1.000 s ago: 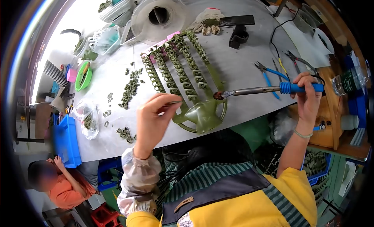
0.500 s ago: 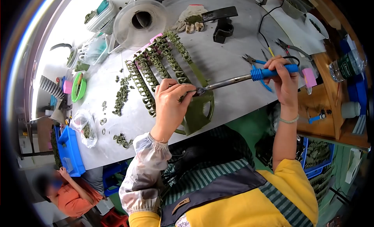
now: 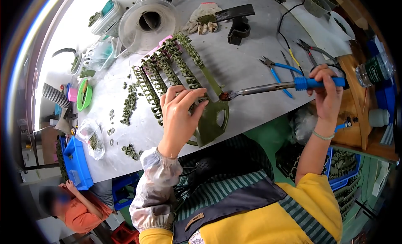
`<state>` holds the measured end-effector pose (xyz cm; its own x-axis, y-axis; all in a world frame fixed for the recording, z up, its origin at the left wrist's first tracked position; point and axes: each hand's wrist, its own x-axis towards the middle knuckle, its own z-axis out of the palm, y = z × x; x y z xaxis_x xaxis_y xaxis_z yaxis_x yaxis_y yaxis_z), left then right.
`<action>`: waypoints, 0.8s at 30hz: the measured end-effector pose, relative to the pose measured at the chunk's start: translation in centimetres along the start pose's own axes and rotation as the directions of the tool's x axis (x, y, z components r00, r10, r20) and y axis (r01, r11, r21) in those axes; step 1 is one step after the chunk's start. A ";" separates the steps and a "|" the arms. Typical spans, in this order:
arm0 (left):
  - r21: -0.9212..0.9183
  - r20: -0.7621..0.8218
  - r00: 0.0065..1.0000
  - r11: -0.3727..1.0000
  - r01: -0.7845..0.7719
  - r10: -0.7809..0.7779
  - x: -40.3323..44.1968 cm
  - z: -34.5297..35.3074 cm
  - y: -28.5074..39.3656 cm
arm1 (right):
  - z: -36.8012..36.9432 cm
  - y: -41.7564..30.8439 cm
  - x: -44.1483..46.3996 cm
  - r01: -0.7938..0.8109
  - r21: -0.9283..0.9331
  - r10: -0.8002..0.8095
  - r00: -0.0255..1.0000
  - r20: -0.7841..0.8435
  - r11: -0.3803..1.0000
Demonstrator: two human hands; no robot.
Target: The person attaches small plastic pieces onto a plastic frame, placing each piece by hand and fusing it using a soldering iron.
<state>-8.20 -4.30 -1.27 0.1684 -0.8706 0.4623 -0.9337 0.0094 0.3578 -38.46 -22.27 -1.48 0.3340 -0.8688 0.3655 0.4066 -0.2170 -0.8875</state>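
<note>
In my right hand [image 3: 326,86] is a soldering iron [image 3: 268,88], gripped by its blue handle. Its dark tip points left and lies over the olive-green rack [image 3: 211,122], just right of my left fingertips. My left hand [image 3: 180,112] is over the rack's lower part, thumb and forefinger slightly apart around small green parts there; contact with them is hard to make out. Rows of green ring-shaped pieces [image 3: 146,89] line the rack's long arms, which stretch away from me. A pink block [image 3: 165,40] shows at the rack's far end.
Loose green pieces [image 3: 130,105] lie left of the rack. Blue-handled pliers [image 3: 276,74] lie to the right. A black stand [image 3: 238,30], a glove [image 3: 205,19] and a clear funnel-like hood [image 3: 130,26] stand farther back. A co-worker in orange [image 3: 86,214] sits at lower left.
My right hand has drawn the soldering iron to the right, so its tip is farther from my left fingers. The left thumb and forefinger have parted slightly.
</note>
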 end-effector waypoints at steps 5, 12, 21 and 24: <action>-0.053 0.358 0.934 0.999 0.009 0.011 -1.9 -1.3 3.4 | -1.6 -1.0 -0.9 0.049 -0.039 -0.054 0.987 -0.148 0.998; 0.071 0.527 0.832 0.967 -0.244 0.171 -1.4 -1.2 3.6 | -3.2 -1.2 -1.3 0.036 -0.091 -0.056 0.972 -0.228 0.995; 0.115 0.391 0.898 0.957 -0.266 0.203 -3.1 -1.2 3.2 | -7.7 0.6 -0.6 -0.034 -0.128 0.010 0.983 -0.184 0.991; -0.084 0.115 0.991 0.994 -0.065 0.075 -4.1 -3.6 1.0 | -7.2 0.6 -0.2 -0.027 -0.165 -0.009 0.977 -0.212 0.986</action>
<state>-8.70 1.03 0.08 0.0608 -0.9181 0.3917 -0.9128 0.1076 0.3940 -44.42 -25.46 -4.12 0.1428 -0.9414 0.3055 0.2514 -0.2641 -0.9312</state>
